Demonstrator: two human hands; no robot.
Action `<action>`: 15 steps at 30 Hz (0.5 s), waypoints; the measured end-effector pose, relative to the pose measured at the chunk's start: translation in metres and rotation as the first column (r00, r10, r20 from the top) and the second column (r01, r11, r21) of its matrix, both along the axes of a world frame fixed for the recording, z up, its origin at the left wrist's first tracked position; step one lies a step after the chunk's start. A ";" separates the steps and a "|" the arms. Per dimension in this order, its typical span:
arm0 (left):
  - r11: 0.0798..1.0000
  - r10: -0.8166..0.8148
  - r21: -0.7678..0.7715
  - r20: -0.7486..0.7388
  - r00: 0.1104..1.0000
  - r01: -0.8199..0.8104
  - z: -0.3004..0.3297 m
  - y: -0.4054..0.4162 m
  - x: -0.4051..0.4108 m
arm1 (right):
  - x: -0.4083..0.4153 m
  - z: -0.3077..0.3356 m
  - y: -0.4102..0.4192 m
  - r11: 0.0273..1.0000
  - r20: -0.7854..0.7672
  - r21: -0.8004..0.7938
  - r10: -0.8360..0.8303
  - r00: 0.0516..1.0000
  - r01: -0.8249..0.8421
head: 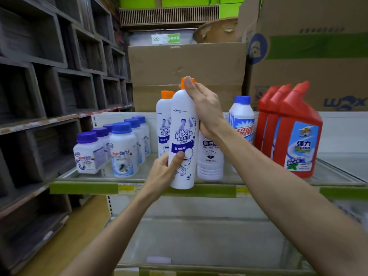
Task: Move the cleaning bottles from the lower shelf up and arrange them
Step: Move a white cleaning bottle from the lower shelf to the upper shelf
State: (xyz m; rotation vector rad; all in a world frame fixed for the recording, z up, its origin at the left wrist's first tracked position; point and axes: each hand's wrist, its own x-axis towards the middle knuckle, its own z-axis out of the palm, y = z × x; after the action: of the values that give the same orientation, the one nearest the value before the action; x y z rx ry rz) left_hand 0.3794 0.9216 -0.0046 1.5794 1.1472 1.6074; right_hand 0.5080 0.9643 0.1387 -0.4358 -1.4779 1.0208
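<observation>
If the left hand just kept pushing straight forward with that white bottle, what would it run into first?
Most likely the second orange-capped bottle, which stands on the shelf right behind the held bottle. The left hand grips the held one low, still at the shelf's front edge. Depth is hard to judge, so the gap is unclear.

The held bottle (182,136) is white with an orange cap and blue print showing a toilet outline, and the bottle behind it (163,120) matches it. The squat jars (123,150) at the left are white with blue-violet caps and multicoloured labels, while the angled-neck bottles (294,132) at the right are red with pale blue and white labels. The shelf edge (83,188) is green with yellow tags, and the cartons (187,72) behind are plain brown.
</observation>
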 end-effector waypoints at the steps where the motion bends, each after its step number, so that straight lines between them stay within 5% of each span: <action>1: 1.000 0.002 0.001 -0.027 1.000 -0.002 0.002 0.002 -0.007 | -0.005 0.000 0.003 1.000 0.009 0.002 -0.001 1.000 0.001; 15: 1.000 -0.001 -0.017 -0.007 1.000 0.001 0.004 0.028 -0.045 | -0.049 0.000 0.033 0.988 0.151 0.033 -0.156 0.976 0.153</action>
State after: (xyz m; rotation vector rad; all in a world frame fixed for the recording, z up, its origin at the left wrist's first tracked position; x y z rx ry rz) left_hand 0.3342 0.9493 -0.0006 1.5753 1.1608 1.5885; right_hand 0.4592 0.9971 0.1386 -0.6161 -1.5634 0.8629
